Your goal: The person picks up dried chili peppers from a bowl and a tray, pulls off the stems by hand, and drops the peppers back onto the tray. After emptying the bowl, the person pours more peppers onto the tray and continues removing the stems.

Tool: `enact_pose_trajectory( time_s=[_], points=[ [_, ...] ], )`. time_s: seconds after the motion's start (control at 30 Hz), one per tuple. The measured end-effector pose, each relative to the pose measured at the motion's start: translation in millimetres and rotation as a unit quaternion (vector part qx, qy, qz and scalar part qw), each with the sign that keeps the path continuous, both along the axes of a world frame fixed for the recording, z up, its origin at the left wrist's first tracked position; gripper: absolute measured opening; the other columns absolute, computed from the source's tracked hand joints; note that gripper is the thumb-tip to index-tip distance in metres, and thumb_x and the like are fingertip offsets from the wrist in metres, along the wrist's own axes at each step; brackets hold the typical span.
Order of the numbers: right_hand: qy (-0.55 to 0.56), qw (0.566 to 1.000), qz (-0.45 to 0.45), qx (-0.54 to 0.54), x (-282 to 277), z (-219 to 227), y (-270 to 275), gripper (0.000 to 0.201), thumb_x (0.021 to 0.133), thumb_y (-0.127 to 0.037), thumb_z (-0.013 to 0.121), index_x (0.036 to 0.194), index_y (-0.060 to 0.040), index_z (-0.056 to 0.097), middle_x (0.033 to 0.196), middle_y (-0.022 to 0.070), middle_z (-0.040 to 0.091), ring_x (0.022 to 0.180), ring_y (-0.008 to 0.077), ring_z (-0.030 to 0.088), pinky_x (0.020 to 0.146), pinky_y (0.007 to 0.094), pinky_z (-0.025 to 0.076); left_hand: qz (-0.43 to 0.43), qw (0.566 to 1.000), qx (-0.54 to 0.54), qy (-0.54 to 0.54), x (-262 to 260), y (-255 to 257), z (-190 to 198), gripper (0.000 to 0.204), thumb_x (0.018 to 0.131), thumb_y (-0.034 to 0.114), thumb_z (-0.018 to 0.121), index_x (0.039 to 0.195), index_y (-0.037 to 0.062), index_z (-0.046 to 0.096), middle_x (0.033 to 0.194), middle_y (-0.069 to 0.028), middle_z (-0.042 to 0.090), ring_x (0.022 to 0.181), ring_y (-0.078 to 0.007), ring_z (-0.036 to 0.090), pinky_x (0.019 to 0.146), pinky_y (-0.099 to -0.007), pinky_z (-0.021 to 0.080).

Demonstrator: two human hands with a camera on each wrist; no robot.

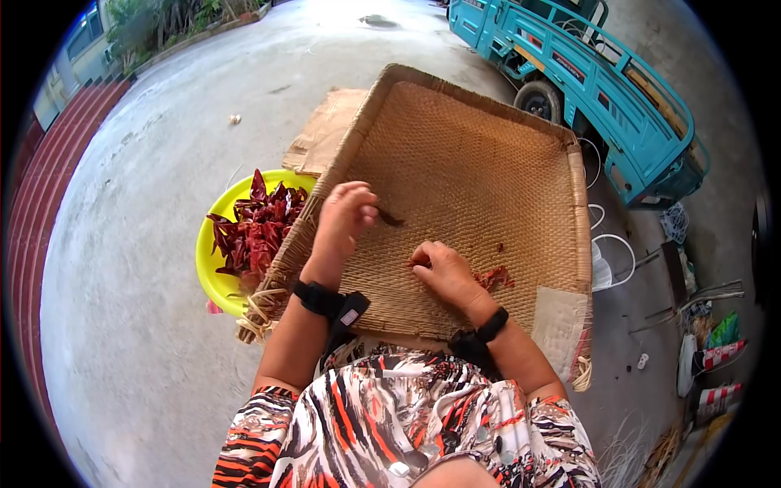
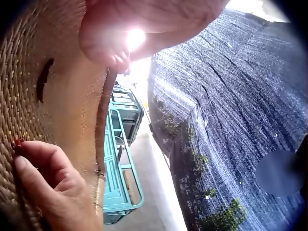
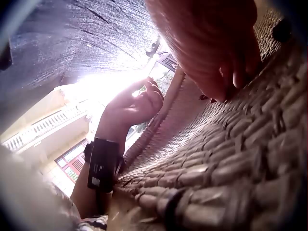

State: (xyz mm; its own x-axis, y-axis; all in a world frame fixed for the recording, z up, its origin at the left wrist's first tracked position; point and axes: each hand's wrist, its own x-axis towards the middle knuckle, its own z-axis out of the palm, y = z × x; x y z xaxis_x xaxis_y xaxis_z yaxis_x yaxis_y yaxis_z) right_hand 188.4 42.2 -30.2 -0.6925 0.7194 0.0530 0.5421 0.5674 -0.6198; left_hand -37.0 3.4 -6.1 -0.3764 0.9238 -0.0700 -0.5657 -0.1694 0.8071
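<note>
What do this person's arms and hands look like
The left hand and right hand are gloveless. Each wrist wears a black strap; the left also bears a black rectangular box and a white label. Short fabric sleeves show white, black and orange streaks.

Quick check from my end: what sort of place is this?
Probably the outdoor yard of a home or small workplace: concrete ground, red steps along one edge, and what looks like a turquoise cargo tricycle parked nearby.
</note>
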Motion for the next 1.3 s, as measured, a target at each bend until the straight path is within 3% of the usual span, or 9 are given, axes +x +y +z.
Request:
enact_pose_trajectory(
  time_s=[0.13, 0.23, 0.37, 0.4, 0.53, 0.67, 0.8, 1.07, 1.3],
  points=[
    [0.097, 0.989, -0.015, -0.114, 3, -5, 8, 0.016, 0.081, -0.015, 0.068, 0.094, -0.0059, 0.063, 0.089, 0.0095, 0.066, 0.085, 0.0215, 0.064, 0.076, 0.0344, 0.051, -0.186, 0.954, -0.033, 0.233, 18, 0, 0, 0.025, 0.09, 0.02, 0.065, 0.108, 0.0045, 0.058, 0.087, -0.0011, 0.061, 0.071, -0.0076, 0.057, 0.064, -0.0217, 0.048],
    [0.169, 0.967, -0.025, -0.187, 2, 1, 10, 0.016, 0.083, -0.014, 0.069, 0.094, -0.0032, 0.063, 0.085, 0.0063, 0.067, 0.081, 0.0141, 0.063, 0.074, 0.029, 0.05, -0.214, 0.912, -0.026, 0.349, 28, -4, -3, 0.03, 0.089, 0.024, 0.067, 0.109, 0.0027, 0.059, 0.089, -0.0017, 0.06, 0.079, -0.0065, 0.055, 0.068, -0.0224, 0.046],
    [0.227, 0.938, -0.012, -0.261, -1, 27, 10, 0.009, 0.088, -0.005, 0.063, 0.096, -0.0017, 0.061, 0.089, 0.0025, 0.064, 0.081, 0.0074, 0.059, 0.071, 0.0225, 0.05, -0.266, 0.905, -0.016, 0.332, 33, -5, -5, 0.036, 0.089, 0.03, 0.068, 0.11, 0.002, 0.059, 0.091, -0.003, 0.062, 0.08, -0.0065, 0.055, 0.069, -0.0222, 0.046],
    [0.249, 0.932, -0.012, -0.263, -2, 34, 8, 0.018, 0.089, -0.017, 0.066, 0.094, -0.0009, 0.06, 0.086, 0.0028, 0.065, 0.08, 0.0094, 0.061, 0.073, 0.0276, 0.051, -0.265, 0.909, -0.021, 0.32, 35, -7, 0, 0.036, 0.089, 0.03, 0.068, 0.109, 0.0018, 0.059, 0.092, -0.0034, 0.062, 0.079, -0.0066, 0.055, 0.069, -0.0223, 0.046],
    [0.274, 0.935, -0.04, -0.223, -4, 39, 15, 0.017, 0.087, -0.013, 0.067, 0.093, 0.0008, 0.059, 0.088, 0.0053, 0.063, 0.075, 0.0129, 0.064, 0.07, 0.0309, 0.054, -0.207, 0.943, -0.071, 0.252, 39, -4, 3, 0.036, 0.09, 0.031, 0.067, 0.107, 0.0009, 0.058, 0.089, -0.0034, 0.061, 0.074, -0.0069, 0.055, 0.066, -0.0228, 0.047],
    [0.095, 0.995, 0.0, -0.042, -2, 17, 23, 0.016, 0.077, -0.008, 0.067, 0.092, -0.0035, 0.061, 0.09, 0.0121, 0.06, 0.085, 0.0277, 0.063, 0.077, 0.0374, 0.051, -0.18, 0.92, -0.053, 0.343, 34, 3, -19, 0.029, 0.09, 0.025, 0.065, 0.105, 0.0004, 0.059, 0.084, -0.0026, 0.06, 0.071, -0.0067, 0.055, 0.063, -0.0231, 0.047],
    [0.002, 0.993, 0.072, 0.094, -8, 8, 17, 0.012, 0.075, -0.003, 0.065, 0.086, -0.0035, 0.059, 0.089, 0.0142, 0.058, 0.086, 0.028, 0.06, 0.077, 0.0373, 0.049, -0.16, 0.895, -0.068, 0.411, 34, 3, -23, 0.026, 0.088, 0.02, 0.065, 0.104, 0.0002, 0.06, 0.083, -0.0035, 0.061, 0.073, -0.0083, 0.056, 0.064, -0.0237, 0.048],
    [0.065, 0.997, 0.042, 0.023, -4, -9, 29, 0.013, 0.076, -0.004, 0.063, 0.089, -0.0062, 0.059, 0.089, 0.0135, 0.059, 0.088, 0.0311, 0.059, 0.079, 0.0408, 0.048, -0.157, 0.854, -0.077, 0.491, 37, 3, -26, 0.028, 0.084, 0.023, 0.066, 0.1, -0.0003, 0.063, 0.092, -0.0161, 0.068, 0.088, -0.0261, 0.066, 0.075, -0.0347, 0.051],
    [0.048, 0.999, 0.001, 0.004, -7, -15, 44, 0.013, 0.077, -0.005, 0.064, 0.09, -0.0047, 0.059, 0.088, 0.0134, 0.062, 0.084, 0.0303, 0.061, 0.075, 0.0393, 0.049, -0.168, 0.848, -0.089, 0.495, 39, 0, -24, 0.03, 0.085, 0.026, 0.067, 0.101, 0.001, 0.063, 0.092, -0.0139, 0.067, 0.086, -0.0232, 0.065, 0.074, -0.0337, 0.05]
  ],
)
